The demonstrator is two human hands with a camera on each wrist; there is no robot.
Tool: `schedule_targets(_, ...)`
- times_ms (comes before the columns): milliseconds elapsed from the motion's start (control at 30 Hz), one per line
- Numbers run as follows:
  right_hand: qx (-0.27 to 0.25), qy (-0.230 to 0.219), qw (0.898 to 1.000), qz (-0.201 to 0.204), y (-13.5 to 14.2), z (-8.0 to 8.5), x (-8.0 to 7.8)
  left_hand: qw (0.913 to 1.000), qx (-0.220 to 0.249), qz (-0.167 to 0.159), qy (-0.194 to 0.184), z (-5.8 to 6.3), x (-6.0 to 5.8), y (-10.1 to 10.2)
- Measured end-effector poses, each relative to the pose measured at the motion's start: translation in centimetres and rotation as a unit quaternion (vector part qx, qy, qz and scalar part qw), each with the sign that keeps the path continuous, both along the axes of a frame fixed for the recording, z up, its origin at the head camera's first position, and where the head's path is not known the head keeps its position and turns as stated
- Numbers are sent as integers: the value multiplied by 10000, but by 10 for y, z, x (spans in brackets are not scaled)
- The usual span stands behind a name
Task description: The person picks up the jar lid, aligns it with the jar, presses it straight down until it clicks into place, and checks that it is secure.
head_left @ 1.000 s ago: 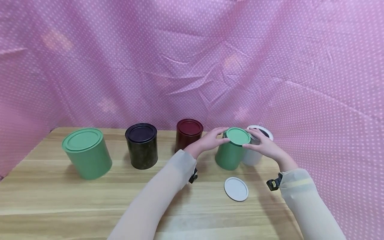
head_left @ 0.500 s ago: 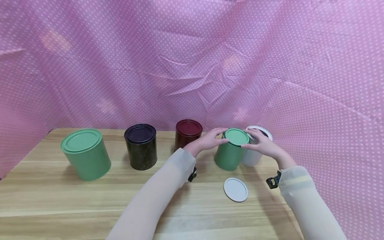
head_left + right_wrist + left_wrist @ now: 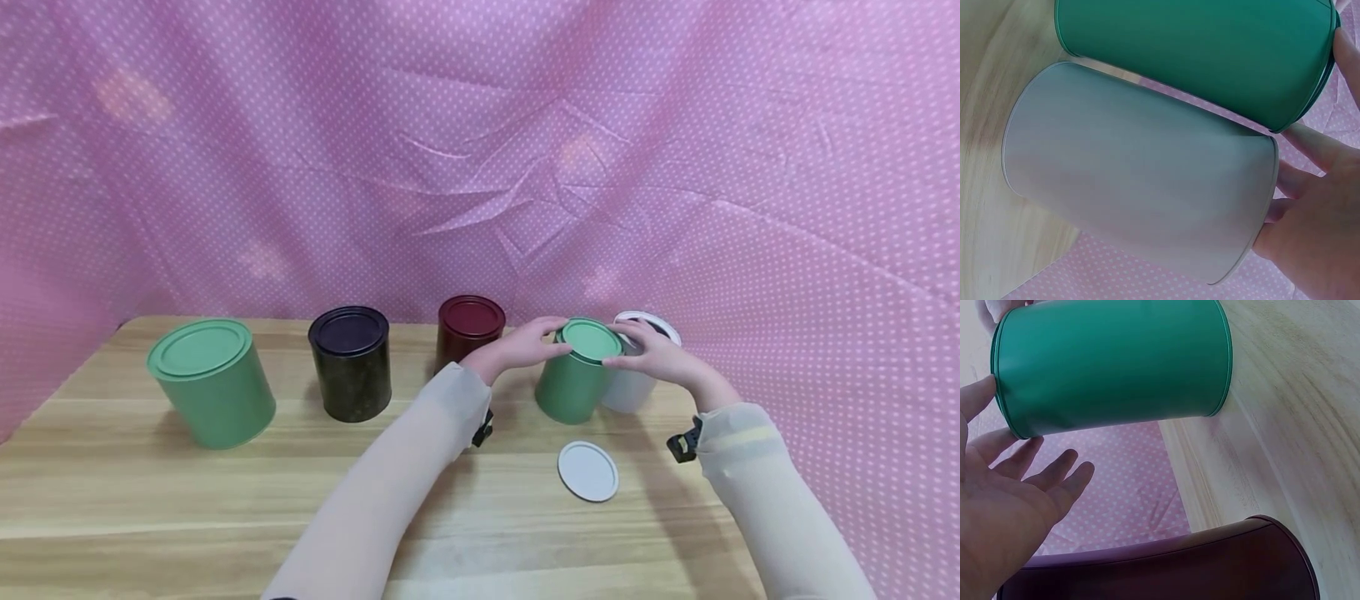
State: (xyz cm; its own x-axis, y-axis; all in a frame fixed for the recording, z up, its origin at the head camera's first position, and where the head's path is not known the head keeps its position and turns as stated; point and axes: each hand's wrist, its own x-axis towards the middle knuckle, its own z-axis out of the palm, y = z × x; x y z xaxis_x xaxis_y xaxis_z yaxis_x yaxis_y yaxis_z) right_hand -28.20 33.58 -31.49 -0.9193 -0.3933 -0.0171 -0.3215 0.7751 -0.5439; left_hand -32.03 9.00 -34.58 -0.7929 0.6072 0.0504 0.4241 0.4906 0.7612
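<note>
In the head view both hands are at the green lid (image 3: 590, 340) of the smaller green can (image 3: 565, 392), right of the table's middle. My left hand (image 3: 522, 343) holds the lid's left edge between thumb and fingers; in the left wrist view its other fingers spread loosely beside the can. My right hand (image 3: 663, 360) has thumb and forefinger at the lid's right edge, its remaining fingers by the white can's rim (image 3: 1274, 162). A dark line shows beneath the lid on the right. The lidless white can (image 3: 628, 390) stands close beside, partly hidden by my right hand.
A white lid (image 3: 588, 471) lies on the wooden table (image 3: 225, 517) before the cans. Leftward stand a dark red can (image 3: 471, 321), a black can (image 3: 354, 375) and a larger green can (image 3: 217, 392), all lidded. A pink dotted cloth (image 3: 480, 150) hangs behind and to the right.
Both hands stay at the green lid's edges with hardly any movement. The head view has shifted slightly; the cans and the white lid keep their places.
</note>
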Motion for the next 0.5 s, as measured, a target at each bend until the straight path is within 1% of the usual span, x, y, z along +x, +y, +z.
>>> schedule_targets(233, 26, -269, 9996, -30, -1, 3, 0, 9999, 90, 78, -84, 1, 0, 0)
schedule_targets(400, 70, -317, 9995, 41, 0, 3, -1, 9998, -7, 169, -103, 3, 0, 0)
schedule_targets(500, 88, -345, 9994, 33, 1, 4, -1, 9998, -100, 191, -45, 4, 0, 3)
